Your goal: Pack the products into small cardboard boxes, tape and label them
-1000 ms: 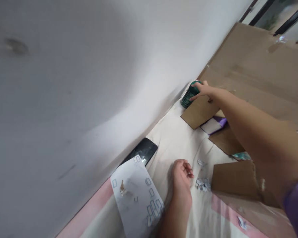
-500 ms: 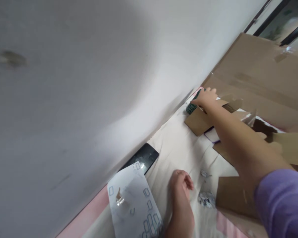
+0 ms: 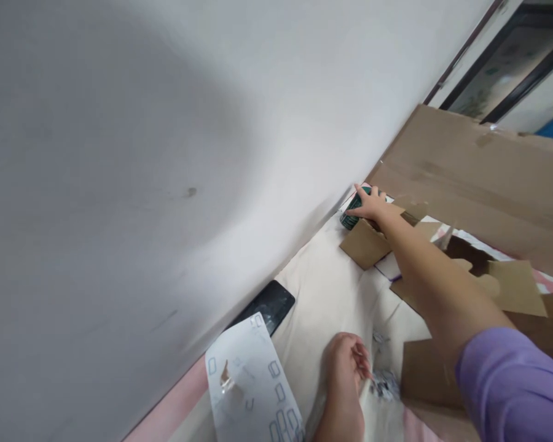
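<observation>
My right hand (image 3: 371, 204) reaches far out to a dark green can (image 3: 350, 218) lying beside the wall. Its fingers are spread over the can, with the forefinger stretched toward the wall; part of the can is hidden under them. My left hand (image 3: 349, 361) rests on the pale cloth (image 3: 317, 270), fingers loosely curled and nothing visible in them. Crumpled silvery scraps (image 3: 386, 385) lie just right of its fingertips. To its left is a white sheet (image 3: 249, 380) with drawn blue rectangles and a torn spot, overlapping a black phone (image 3: 276, 304).
A white wall (image 3: 166, 153) runs along the left. Cut cardboard pieces (image 3: 366, 244) lie below my right forearm, with a cardboard box (image 3: 428, 374) nearer me. A large cardboard panel (image 3: 479, 184) stands at the far side, below a dark-framed window (image 3: 507, 67).
The view has shifted a little. My right hand's fingers have spread wider over the can, which stays by the wall. My left hand remains on the cloth, slightly nearer the silvery scraps.
</observation>
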The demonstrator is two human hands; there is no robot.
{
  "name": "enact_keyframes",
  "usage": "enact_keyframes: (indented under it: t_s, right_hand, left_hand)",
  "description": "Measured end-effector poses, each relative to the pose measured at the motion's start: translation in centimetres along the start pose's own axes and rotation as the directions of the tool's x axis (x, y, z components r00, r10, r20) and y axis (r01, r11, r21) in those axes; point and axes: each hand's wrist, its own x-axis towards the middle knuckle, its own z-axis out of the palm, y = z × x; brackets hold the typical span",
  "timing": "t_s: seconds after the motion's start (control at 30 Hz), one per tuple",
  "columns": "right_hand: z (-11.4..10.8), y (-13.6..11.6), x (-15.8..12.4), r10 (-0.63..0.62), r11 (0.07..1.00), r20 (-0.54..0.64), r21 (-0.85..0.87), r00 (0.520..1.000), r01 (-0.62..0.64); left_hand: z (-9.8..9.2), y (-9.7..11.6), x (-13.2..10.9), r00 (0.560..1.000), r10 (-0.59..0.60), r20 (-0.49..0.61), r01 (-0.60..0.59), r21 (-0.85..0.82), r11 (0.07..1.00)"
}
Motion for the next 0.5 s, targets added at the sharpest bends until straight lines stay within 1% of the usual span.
enact_keyframes:
  t_s: [0.07,0.17,0.23,0.37,0.43,0.5]
  right_hand:
    - [-0.2,-0.3,0.1,0.046,0.999,-0.013,0.024,0.999,-0.046]
    - [-0.4,0.2,0.5,0.089,0.996,-0.015,0.021,0.996,-0.089]
    - [-0.2,0.9,0.8,0.07,0.998,0.013,0.001,0.997,-0.07]
    - [-0.1,1.3,1.2,-0.065,0.998,0.076,-0.023,0.995,0.066]
    - [-0.3,0.9,1.1,-0.045,0.998,0.105,-0.028,0.993,0.048]
    - [-0.6,0.3,0.8,0.019,0.999,0.099,-0.032,0.995,-0.016]
  left_hand:
    - [0.0,0.0,0.0,1.0,0.003,-0.016,-0.003,-0.017,1.0]
    - [-0.1,0.0,0.1,1.0,0.005,-0.023,-0.006,-0.014,1.0]
    - [-0.2,0.0,0.1,1.0,0.011,-0.007,-0.011,0.018,1.0]
    - [-0.1,0.0,0.1,0.999,0.035,0.027,-0.037,0.066,0.997]
    - [-0.1,-0.1,0.1,0.998,0.047,0.035,-0.05,0.085,0.995]
    - [0.0,-0.1,0.0,0.998,0.054,0.038,-0.058,0.1,0.993]
